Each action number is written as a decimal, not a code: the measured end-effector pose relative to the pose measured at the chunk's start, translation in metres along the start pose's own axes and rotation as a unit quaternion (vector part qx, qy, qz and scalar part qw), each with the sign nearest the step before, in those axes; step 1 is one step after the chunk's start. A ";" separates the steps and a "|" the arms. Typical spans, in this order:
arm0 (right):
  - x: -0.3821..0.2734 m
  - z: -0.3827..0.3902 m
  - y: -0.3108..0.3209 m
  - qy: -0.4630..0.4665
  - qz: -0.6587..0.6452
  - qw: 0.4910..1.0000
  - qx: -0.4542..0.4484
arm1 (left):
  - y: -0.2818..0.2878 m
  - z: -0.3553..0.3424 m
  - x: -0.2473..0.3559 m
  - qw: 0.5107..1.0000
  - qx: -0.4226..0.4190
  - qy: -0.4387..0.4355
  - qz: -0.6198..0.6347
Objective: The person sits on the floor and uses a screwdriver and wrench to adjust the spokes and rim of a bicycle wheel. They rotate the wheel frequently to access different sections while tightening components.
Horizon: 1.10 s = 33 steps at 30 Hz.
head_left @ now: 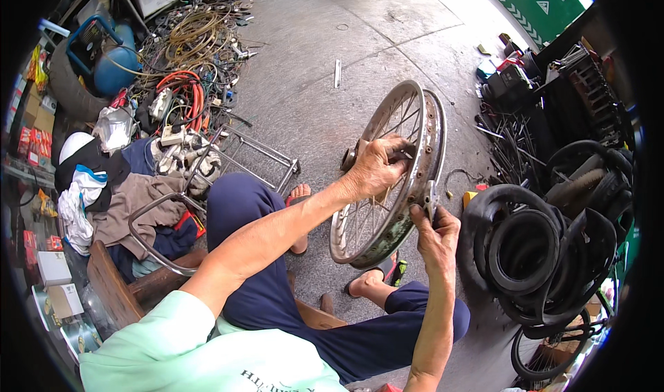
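A worn spoked wheel [395, 234] stands tilted between my knees, its metal rim scuffed and rusty, with patches of green. My left hand [377, 165] reaches through to the near side of the rim, closed, with fingers curled at the spokes. Something dark shows at its fingertips, too small to name. On the outer side of the rim, my right hand [437, 236] pinches a small silver metal tool [431, 197] against the rim's edge. The tool's lower part is hidden by the fingers.
Black tyres and inner tubes [523, 250] are heaped at right, below a pile of dark metal rods [515, 153]. Coiled hoses [187, 91] and wires cover the floor at far left, near a blue tank [117, 60]. A metal-framed stool [259, 153] and clothes [142, 205] lie left.
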State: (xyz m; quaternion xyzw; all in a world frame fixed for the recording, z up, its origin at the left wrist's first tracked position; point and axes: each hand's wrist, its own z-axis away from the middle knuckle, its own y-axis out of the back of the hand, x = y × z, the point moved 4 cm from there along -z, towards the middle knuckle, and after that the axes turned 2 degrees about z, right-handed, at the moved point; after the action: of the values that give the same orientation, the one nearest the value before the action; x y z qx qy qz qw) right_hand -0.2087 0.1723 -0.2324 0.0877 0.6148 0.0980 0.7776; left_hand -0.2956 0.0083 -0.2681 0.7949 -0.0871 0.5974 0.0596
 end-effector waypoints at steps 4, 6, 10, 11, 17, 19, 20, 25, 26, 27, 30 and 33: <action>0.011 -0.014 0.015 0.012 -0.016 1.000 0.001 | -0.007 0.007 0.006 0.998 0.002 -0.064 -0.030; 0.016 -0.017 0.021 0.004 -0.024 1.000 -0.004 | -0.010 0.009 0.005 0.991 -0.004 -0.102 -0.082; 0.017 -0.017 0.024 0.014 -0.026 1.000 -0.009 | -0.011 0.017 0.013 0.976 0.034 -0.158 -0.146; 0.017 -0.017 0.024 0.018 -0.020 1.000 -0.007 | -0.011 0.020 0.015 0.971 0.048 -0.172 -0.158; 0.009 -0.014 0.026 0.037 0.023 0.999 0.007 | -0.009 0.025 0.016 0.967 0.104 -0.164 -0.166; 0.004 -0.015 0.024 0.061 0.019 0.998 0.020 | -0.009 0.029 0.014 0.985 0.114 -0.081 -0.106; 0.005 -0.017 0.026 0.053 0.028 0.998 0.022 | -0.009 0.029 0.012 0.985 0.131 -0.083 -0.070; 0.013 -0.029 0.037 0.060 0.037 0.997 0.020 | -0.012 0.030 0.012 0.985 0.117 -0.104 -0.076; 0.012 -0.030 0.038 0.062 0.042 0.997 0.023 | -0.012 0.030 0.012 0.980 0.112 -0.127 -0.107; 0.010 -0.031 0.038 0.064 0.047 0.997 0.027 | -0.013 0.031 0.012 0.973 0.107 -0.150 -0.138; 0.011 -0.032 0.044 0.069 0.055 0.996 0.031 | -0.018 0.031 0.008 0.975 0.098 -0.145 -0.135; 0.016 -0.034 0.050 0.077 0.051 0.995 0.024 | -0.021 0.031 0.008 0.977 0.083 -0.138 -0.141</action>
State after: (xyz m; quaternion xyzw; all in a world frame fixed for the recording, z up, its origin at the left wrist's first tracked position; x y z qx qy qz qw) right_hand -0.2405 0.2248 -0.2420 0.1295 0.6695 0.1289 0.7200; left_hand -0.2598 0.0224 -0.2694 0.8760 0.0677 0.4731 0.0646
